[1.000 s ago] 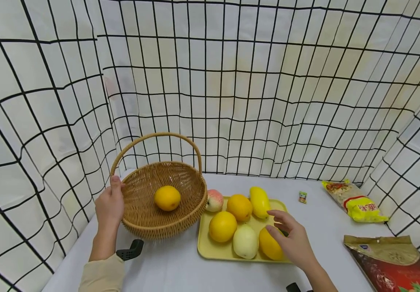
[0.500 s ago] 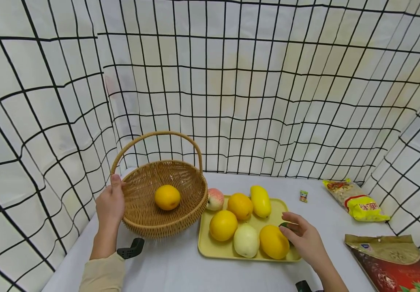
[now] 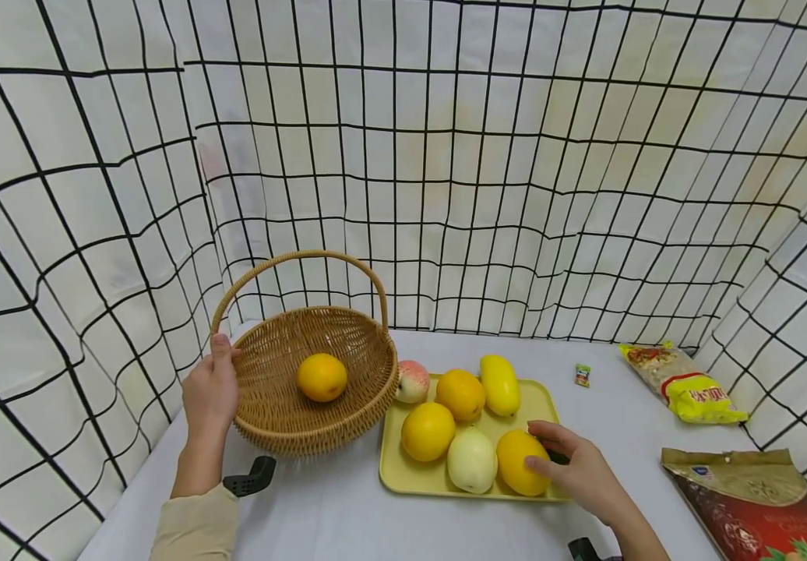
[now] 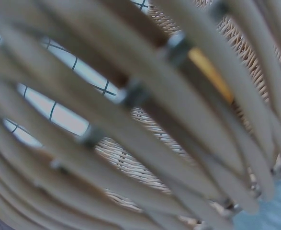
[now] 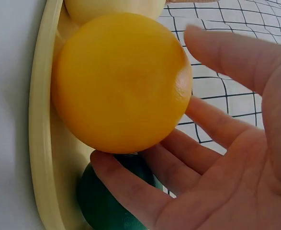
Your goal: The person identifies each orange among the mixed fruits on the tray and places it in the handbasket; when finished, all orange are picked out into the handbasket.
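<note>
On the left, my left hand (image 3: 211, 393) grips the side of a wicker basket (image 3: 368, 417), thumb over its rim near the handle's foot. One orange (image 3: 322, 378) lies inside the basket, which is tilted toward me. Woven strands fill the left wrist view, hiding the hand there. My right hand (image 3: 582, 471) is at an orange (image 5: 121, 81) on the right front of a yellow tray (image 3: 417, 488). Its fingers are spread along the fruit's side, the thumb tip just off the surface in the right wrist view. A dark green round fruit (image 5: 104, 196) sits behind those fingers.
The tray also bears a pale green fruit (image 3: 472, 461), two more oranges (image 3: 428, 431) and a yellow mango (image 3: 499, 386). A peach (image 3: 413, 382) sits at its left corner. Rightward lie a small packet (image 3: 582, 375), a yellow bag (image 3: 691, 389) and a red-gold bag (image 3: 754, 499). Black netting surrounds the table.
My right hand drew back to the right, then came in to the orange at the tray's right front. The left hand and basket stay in place.
</note>
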`<control>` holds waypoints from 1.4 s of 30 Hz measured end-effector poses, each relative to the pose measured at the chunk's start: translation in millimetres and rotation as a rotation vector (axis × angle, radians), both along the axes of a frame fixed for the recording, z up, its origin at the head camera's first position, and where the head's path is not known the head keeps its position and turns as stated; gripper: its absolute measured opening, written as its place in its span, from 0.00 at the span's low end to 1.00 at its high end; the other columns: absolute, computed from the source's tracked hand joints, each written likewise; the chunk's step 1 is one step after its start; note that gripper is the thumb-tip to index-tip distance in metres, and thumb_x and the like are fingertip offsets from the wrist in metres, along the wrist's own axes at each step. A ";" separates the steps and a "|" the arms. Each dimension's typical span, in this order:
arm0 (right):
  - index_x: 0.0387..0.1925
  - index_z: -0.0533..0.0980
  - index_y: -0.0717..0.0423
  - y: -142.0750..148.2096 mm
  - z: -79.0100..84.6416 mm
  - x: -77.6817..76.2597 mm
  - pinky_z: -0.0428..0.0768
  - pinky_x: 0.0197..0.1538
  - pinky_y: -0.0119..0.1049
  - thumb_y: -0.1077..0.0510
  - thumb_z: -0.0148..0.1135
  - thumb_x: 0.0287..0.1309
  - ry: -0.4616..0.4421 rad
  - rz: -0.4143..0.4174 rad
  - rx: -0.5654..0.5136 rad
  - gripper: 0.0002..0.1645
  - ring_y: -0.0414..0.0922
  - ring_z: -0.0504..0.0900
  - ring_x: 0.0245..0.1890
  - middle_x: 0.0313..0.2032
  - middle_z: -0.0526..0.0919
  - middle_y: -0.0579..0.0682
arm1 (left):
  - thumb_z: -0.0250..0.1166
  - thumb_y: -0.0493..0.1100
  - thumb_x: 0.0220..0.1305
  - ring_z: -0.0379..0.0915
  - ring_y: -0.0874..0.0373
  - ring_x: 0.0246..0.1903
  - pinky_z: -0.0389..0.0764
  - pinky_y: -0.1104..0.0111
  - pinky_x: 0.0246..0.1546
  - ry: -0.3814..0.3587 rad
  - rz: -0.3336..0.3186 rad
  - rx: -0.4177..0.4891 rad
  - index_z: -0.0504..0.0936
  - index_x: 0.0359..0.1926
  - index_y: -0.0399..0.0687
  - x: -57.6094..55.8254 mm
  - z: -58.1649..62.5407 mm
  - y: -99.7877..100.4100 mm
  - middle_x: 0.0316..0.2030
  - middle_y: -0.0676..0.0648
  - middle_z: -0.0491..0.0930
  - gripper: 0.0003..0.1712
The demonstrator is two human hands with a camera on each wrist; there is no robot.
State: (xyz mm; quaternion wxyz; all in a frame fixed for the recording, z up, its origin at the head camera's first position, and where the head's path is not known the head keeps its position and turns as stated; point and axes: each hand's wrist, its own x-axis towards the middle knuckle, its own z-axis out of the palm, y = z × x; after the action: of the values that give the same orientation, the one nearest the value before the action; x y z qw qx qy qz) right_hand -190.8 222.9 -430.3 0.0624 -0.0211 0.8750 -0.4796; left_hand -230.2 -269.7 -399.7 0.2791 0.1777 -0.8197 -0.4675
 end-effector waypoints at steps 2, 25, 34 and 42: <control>0.65 0.71 0.54 -1.1 -0.9 0.2 0.69 0.63 0.54 0.48 0.74 0.52 0.004 0.021 0.021 0.40 0.52 0.75 0.59 0.61 0.76 0.53 | 0.27 0.71 0.72 0.68 0.29 0.55 0.63 0.41 0.52 0.000 0.001 0.000 0.80 0.53 0.31 0.3 -0.3 -0.1 0.52 0.24 0.75 0.52; 0.69 0.65 0.51 -15.0 -13.9 1.2 0.67 0.62 0.56 0.47 0.82 0.39 0.158 0.134 0.195 0.55 0.51 0.71 0.60 0.62 0.73 0.52 | 0.27 0.70 0.73 0.67 0.30 0.56 0.63 0.42 0.54 -0.018 -0.007 0.019 0.80 0.54 0.32 -0.1 0.6 -2.8 0.53 0.26 0.75 0.51; 0.69 0.62 0.45 -12.1 -3.9 2.6 0.70 0.59 0.51 0.44 0.78 0.44 0.096 0.016 0.073 0.53 0.49 0.73 0.57 0.64 0.70 0.52 | 0.28 0.70 0.73 0.69 0.29 0.55 0.63 0.42 0.52 -0.001 -0.007 0.008 0.80 0.53 0.31 -0.3 0.0 -2.3 0.51 0.25 0.76 0.51; 0.70 0.58 0.45 -22.5 -1.2 3.6 0.72 0.54 0.44 0.48 0.76 0.50 0.156 -0.058 -0.049 0.50 0.50 0.72 0.55 0.64 0.66 0.53 | 0.27 0.70 0.73 0.70 0.29 0.52 0.64 0.42 0.51 -0.003 0.001 0.002 0.80 0.54 0.32 -0.4 -1.9 0.1 0.49 0.25 0.76 0.51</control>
State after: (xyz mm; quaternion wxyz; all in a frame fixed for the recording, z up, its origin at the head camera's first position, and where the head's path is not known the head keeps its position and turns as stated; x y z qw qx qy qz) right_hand -187.2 200.5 -431.5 -0.0203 -0.0343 0.8655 -0.4993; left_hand -230.5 -269.6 -401.6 0.2782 0.1791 -0.8194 -0.4681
